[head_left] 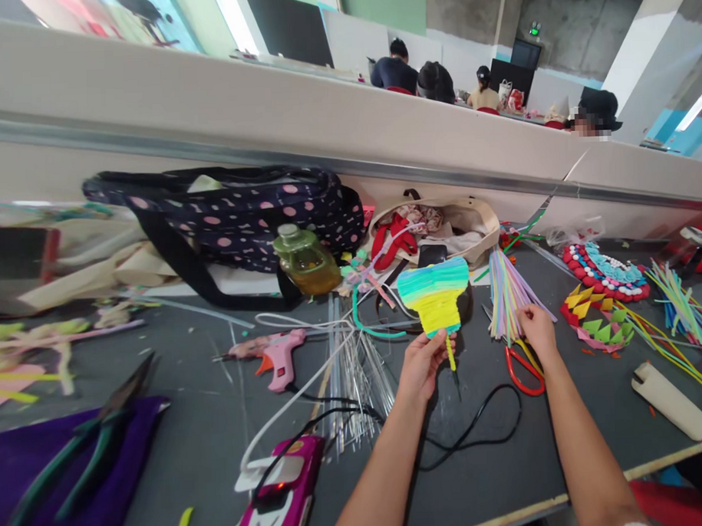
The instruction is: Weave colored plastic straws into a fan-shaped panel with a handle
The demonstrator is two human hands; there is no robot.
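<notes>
Upright in my left hand [420,364] is a yellow and turquoise craft piece [438,294], its lower end pinched between my fingers. A short yellow stem hangs below that grip. My right hand [538,333] is at the lower right side of a fanned bundle of pastel pipe cleaners [509,296], with its fingers drawn together on the strands. Red-handled scissors [524,370] lie just beneath my right hand, their blades partly hidden by the bundle.
A pink glue gun [281,357], clear sticks [358,385] and a black cable [489,442] lie left and below. Pliers [98,448] rest on purple material. Behind stand a bottle [306,261] and a patterned bag [239,213]. People sit beyond the partition [265,120].
</notes>
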